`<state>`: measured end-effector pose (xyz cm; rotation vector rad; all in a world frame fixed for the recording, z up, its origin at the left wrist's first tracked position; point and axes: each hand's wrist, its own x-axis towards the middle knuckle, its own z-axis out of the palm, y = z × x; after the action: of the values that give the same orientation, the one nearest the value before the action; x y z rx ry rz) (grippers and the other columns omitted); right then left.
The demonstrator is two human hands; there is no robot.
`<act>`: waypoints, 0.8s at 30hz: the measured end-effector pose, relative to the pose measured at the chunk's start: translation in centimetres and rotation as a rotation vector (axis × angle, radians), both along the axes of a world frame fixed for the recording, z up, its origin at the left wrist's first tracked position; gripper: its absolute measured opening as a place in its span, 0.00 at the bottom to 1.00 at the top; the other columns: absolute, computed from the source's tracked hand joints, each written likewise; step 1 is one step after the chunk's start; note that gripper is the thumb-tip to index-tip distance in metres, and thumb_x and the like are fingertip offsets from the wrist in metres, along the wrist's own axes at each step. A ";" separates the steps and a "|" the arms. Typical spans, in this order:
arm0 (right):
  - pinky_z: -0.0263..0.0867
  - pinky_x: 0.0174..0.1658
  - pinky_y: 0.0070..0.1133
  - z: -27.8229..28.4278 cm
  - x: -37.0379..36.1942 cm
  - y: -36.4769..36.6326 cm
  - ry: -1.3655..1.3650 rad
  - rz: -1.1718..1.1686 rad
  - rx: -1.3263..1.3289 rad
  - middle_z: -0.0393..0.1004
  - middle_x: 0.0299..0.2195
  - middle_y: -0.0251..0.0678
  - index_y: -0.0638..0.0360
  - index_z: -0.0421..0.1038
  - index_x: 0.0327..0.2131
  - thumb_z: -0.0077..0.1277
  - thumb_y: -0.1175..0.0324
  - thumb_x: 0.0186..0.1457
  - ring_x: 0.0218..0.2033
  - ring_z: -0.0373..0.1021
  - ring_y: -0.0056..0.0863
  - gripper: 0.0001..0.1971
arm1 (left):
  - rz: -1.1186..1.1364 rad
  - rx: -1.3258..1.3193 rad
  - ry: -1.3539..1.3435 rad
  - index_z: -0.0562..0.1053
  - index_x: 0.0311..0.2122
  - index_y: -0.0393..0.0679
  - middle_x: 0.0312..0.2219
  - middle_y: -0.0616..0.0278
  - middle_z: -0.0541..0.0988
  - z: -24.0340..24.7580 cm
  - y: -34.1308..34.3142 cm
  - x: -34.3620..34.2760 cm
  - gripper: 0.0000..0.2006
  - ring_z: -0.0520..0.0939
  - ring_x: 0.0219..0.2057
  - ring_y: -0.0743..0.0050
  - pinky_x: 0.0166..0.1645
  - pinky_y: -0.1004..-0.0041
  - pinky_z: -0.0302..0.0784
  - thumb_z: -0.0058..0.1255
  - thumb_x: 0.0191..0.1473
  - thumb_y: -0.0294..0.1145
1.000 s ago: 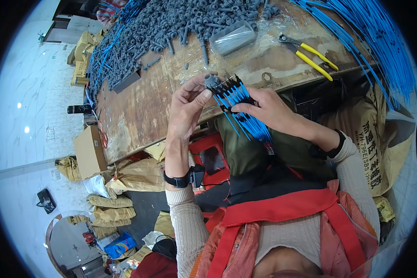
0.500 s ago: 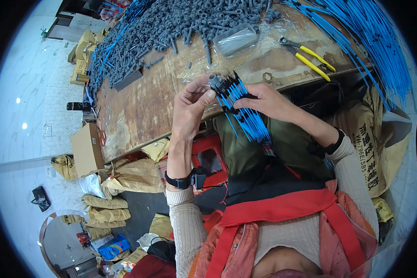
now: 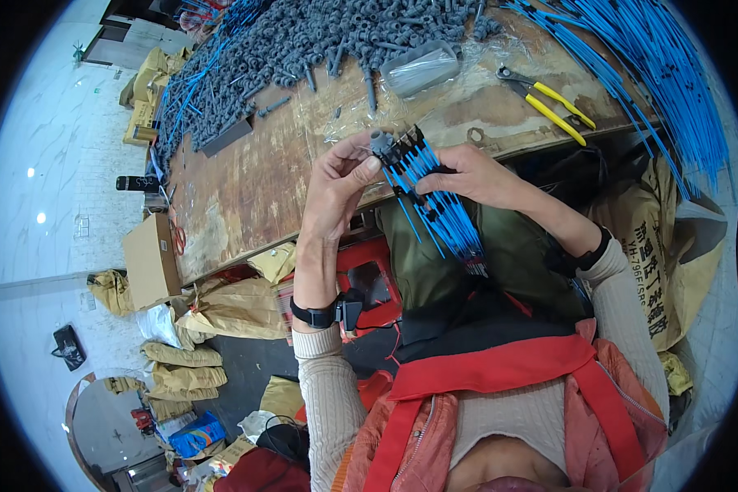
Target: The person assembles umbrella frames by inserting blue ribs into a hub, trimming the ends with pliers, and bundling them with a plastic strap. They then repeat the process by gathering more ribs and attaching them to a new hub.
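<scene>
My right hand (image 3: 471, 174) grips a bundle of blue cable ties (image 3: 439, 205) that fans down toward my lap. My left hand (image 3: 336, 184) pinches a small grey plastic plug (image 3: 379, 141) at the top end of the bundle, touching the ties' dark heads. Both hands are held over the near edge of a worn wooden workbench (image 3: 254, 180). A black band sits on each wrist.
A big heap of grey plugs (image 3: 328, 37) covers the far bench, with a clear plastic bag (image 3: 422, 70) beside it. Yellow-handled pliers (image 3: 549, 102) lie at the right. Long blue ties (image 3: 656, 74) hang over the right end. Sacks and a cardboard box (image 3: 152, 258) sit on the floor at left.
Both hands stay together at the bundle's top. The left fingers have shifted slightly and the grey plug now shows at the bundle's end.
</scene>
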<state>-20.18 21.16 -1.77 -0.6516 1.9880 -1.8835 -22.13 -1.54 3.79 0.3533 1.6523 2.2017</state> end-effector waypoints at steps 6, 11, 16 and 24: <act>0.66 0.37 0.23 1.1 0.3 -0.5 0.040 0.011 0.034 0.76 0.29 0.35 0.60 0.74 0.40 0.53 0.54 0.57 0.30 0.69 0.21 0.18 | -0.057 0.046 -0.073 0.69 0.52 0.34 0.44 0.57 0.78 -0.4 -1.4 -0.5 0.20 0.77 0.45 0.74 0.54 0.75 0.71 0.54 0.52 0.18; 0.65 0.35 0.24 2.2 0.1 -0.5 0.063 0.094 0.076 0.74 0.27 0.34 0.61 0.74 0.39 0.51 0.54 0.59 0.29 0.67 0.20 0.18 | -0.141 0.043 -0.048 0.68 0.52 0.32 0.46 0.55 0.76 -0.4 -2.8 -1.1 0.22 0.77 0.48 0.68 0.57 0.69 0.68 0.57 0.52 0.25; 0.64 0.34 0.22 2.5 -0.4 -0.5 0.051 0.187 0.042 0.73 0.25 0.31 0.61 0.73 0.38 0.51 0.54 0.59 0.28 0.66 0.18 0.18 | -0.226 0.072 -0.075 0.68 0.52 0.31 0.45 0.56 0.77 0.1 -2.7 -1.7 0.24 0.77 0.47 0.68 0.56 0.70 0.69 0.59 0.50 0.25; 0.64 0.33 0.19 2.8 1.3 0.0 0.035 0.167 0.085 0.73 0.25 0.30 0.62 0.74 0.37 0.50 0.55 0.59 0.26 0.66 0.15 0.17 | -0.299 0.348 0.031 0.69 0.53 0.36 0.45 0.56 0.77 -3.0 -0.2 -1.5 0.23 0.78 0.44 0.72 0.49 0.72 0.75 0.58 0.50 0.23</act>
<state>-18.91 21.17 0.99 -0.8050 1.9567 -1.6921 -23.58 -1.74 0.83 0.6820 1.1350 2.2496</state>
